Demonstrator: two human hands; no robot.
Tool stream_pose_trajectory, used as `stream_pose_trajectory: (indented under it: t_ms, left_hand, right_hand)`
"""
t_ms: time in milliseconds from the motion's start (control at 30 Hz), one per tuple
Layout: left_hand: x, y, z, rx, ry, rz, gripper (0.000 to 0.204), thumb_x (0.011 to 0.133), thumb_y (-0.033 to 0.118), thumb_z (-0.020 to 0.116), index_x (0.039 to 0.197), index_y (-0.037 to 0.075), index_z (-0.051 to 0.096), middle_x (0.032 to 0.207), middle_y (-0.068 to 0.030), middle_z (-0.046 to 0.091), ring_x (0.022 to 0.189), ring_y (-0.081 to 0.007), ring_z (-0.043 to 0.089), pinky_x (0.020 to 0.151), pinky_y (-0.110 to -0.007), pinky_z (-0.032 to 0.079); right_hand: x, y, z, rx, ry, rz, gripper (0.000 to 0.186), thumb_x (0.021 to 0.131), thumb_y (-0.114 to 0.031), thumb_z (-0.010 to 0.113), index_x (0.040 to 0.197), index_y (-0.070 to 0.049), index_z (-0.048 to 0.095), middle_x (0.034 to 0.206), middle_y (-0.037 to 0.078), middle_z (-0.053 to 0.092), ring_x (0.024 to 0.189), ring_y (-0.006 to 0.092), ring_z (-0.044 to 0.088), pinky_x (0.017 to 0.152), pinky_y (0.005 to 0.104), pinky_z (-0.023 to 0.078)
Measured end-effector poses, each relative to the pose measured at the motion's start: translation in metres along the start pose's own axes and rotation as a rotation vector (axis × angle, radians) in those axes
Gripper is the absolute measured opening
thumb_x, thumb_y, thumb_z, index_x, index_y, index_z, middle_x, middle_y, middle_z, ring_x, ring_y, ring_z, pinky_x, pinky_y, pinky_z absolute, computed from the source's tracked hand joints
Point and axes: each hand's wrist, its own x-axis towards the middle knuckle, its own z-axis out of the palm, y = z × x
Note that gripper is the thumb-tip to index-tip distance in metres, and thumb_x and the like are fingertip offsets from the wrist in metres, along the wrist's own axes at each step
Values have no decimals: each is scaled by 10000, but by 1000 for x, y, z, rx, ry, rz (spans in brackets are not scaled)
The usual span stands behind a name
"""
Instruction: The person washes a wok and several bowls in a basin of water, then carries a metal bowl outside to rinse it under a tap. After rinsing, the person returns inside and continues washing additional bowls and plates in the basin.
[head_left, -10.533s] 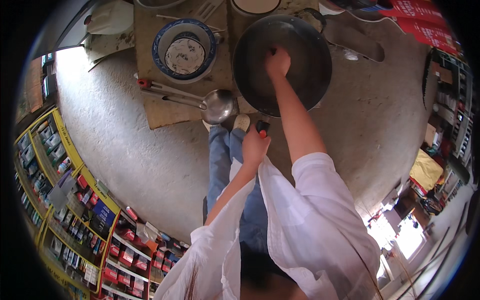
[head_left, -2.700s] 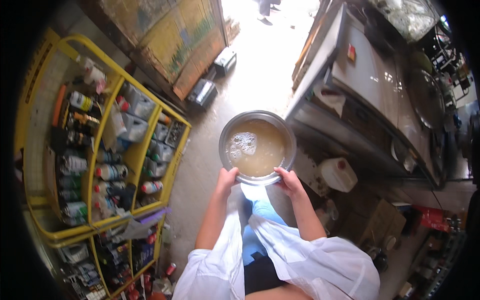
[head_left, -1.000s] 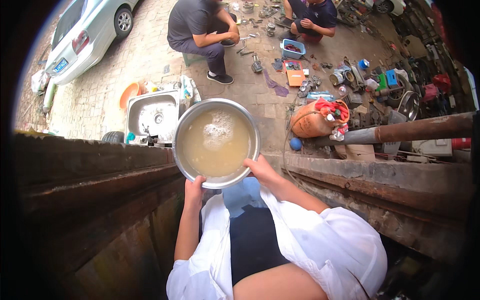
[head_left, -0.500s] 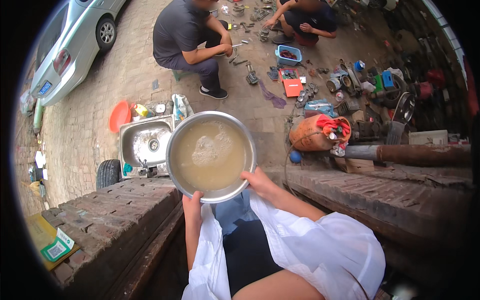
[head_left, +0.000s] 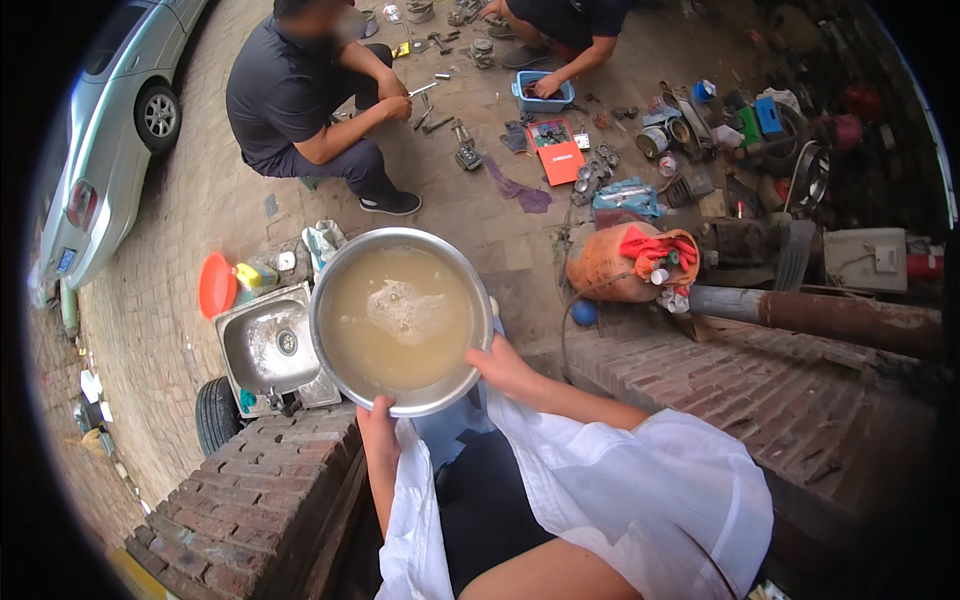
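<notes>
A round metal basin (head_left: pixel 322 345) is held out in front of me in both hands. It contains cloudy, brownish water (head_left: pixel 400 355) with a patch of pale foam in the middle. My left hand (head_left: pixel 377 425) grips the near left part of the rim, thumb on top. On the right side of the rim my right hand (head_left: pixel 500 366) is closed in the same way. The fingers of both hands are hidden beneath the basin. White sleeves hang from both forearms.
Left of the basin stands a metal sink (head_left: pixel 250 345) with a tap, beside an orange-red tub (head_left: pixel 216 285) and a tyre (head_left: pixel 217 415). Brick walls (head_left: pixel 240 490) flank me. An orange gas cylinder (head_left: pixel 605 265) stands right. Ahead, a person (head_left: pixel 300 110) sits; another reaches into a blue bin (head_left: pixel 545 97).
The basin and my hands have shifted slightly left in view, along with my viewpoint. The far person's hand has gone into the blue bin. Both hands still hold the basin.
</notes>
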Motion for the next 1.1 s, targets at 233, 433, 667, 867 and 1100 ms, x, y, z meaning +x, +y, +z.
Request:
stream_pose_trajectory:
  t_ms: [233,433,667,867,1100]
  left_hand:
    - [28,2,84,31,-126,25,397,717,16,520,1108,-28,467,989,-78,558,885,-182,556,772,-302,456]
    - [50,3,123,132,-174,37,362,710,22,524,1067,-35,502,957,-70,570,864,-167,548,749,-283,440]
    - [60,10,166,229,-238,50,366,718,36,531,1077,-29,507,942,-60,575,847,-162,551,744,-280,443]
    - [59,18,178,307,-285,31,354,727,34,513,1074,-37,510,962,-78,577,863,-174,561,757,-289,450]
    - [60,14,174,318,-354,15,390,727,36,497,1108,-46,491,984,-99,575,874,-188,572,754,-307,468]
  right_hand:
    - [38,-16,-75,66,4,24,396,788,-60,515,1163,55,465,1052,123,572,935,165,549,779,279,449]
    - [39,-50,-102,138,98,5,391,784,-53,511,1154,67,469,1040,115,574,878,156,560,740,273,451]
    - [42,-51,-132,234,154,-55,333,753,-23,516,1081,34,530,933,77,603,785,135,587,625,263,482]
    - [43,-37,-141,238,212,-40,337,746,-16,520,1082,18,529,938,77,601,784,142,602,612,273,505]
    - [32,-35,-138,297,235,-11,326,748,-12,523,1071,23,525,922,78,598,796,154,606,624,285,515]
